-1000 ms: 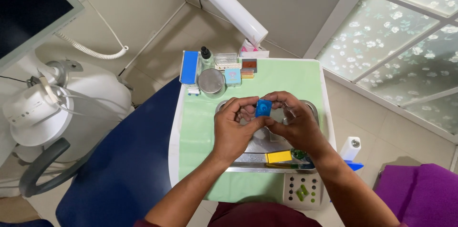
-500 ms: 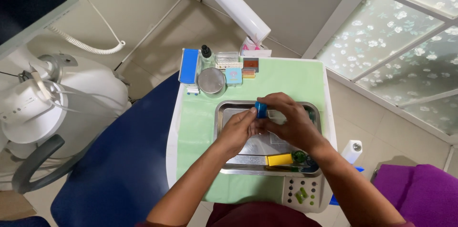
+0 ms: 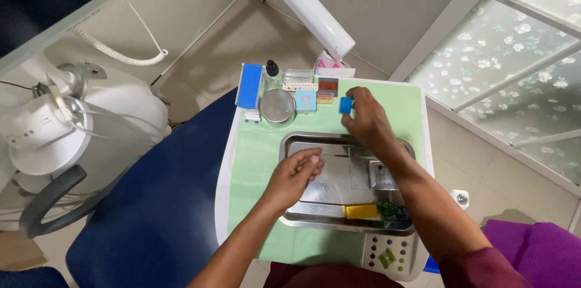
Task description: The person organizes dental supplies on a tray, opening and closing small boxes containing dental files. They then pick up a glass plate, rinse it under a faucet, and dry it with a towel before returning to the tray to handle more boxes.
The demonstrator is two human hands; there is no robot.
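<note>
We are in a small clinic room with a tan floor, a frosted window on one side and a big blue chair (image 3: 151, 215) beside us; in front of us is a little table (image 3: 239, 173) with a green cover. Our right hand (image 3: 366, 119) reaches to the far side of the table; its fingers are pinched shut on a small blue block (image 3: 345, 105), which sits up in the air just over the green cover, near the row of little things at the back. We hold it only by the fingertips, likely because it is so small. Our left hand (image 3: 293, 176) rests on the near left part of the shiny metal tray (image 3: 290, 142); its fingers are curled in, and we cannot tell if anything is inside them. It may be there to keep the tray from sliding. At the back stand a flat blue box (image 3: 249, 86), a small dark-capped bottle (image 3: 272, 71), a round metal lid (image 3: 277, 106) and a few small coloured boxes (image 3: 305, 100), lined up side by side so each is easy to reach. A yellow block (image 3: 361, 211) lies at the near edge of the tray.
</note>
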